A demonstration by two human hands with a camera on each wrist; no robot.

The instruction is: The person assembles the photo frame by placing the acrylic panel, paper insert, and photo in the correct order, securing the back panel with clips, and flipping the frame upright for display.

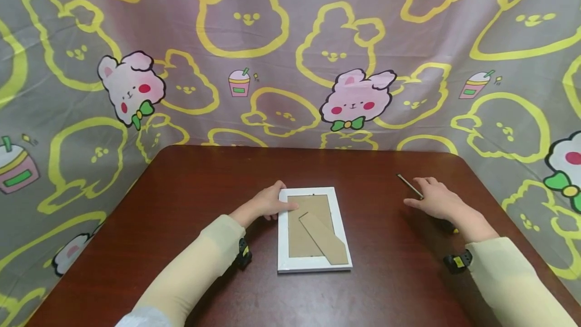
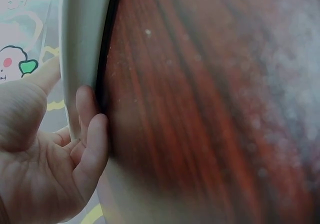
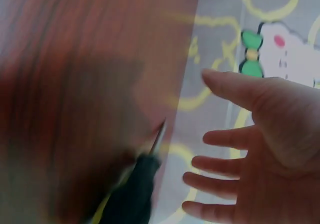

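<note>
left hand: thumb and fingers clamped on left edge of photo frame, back-up on table | right hand: fingers spread, empty, beside screwdriver | advice: brace frame flat; probably best to take screwdriver by handle, tip clear.

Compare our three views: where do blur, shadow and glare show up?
Head view: the picture frame is fairly crisp, with a soft sheen on the tabletop nearer the camera; left wrist view: dim, wood grain smeared, pale glare at the right; right wrist view: the screwdriver looks soft-edged, and a dark, diffuse shadow spreads across the wood.
</note>
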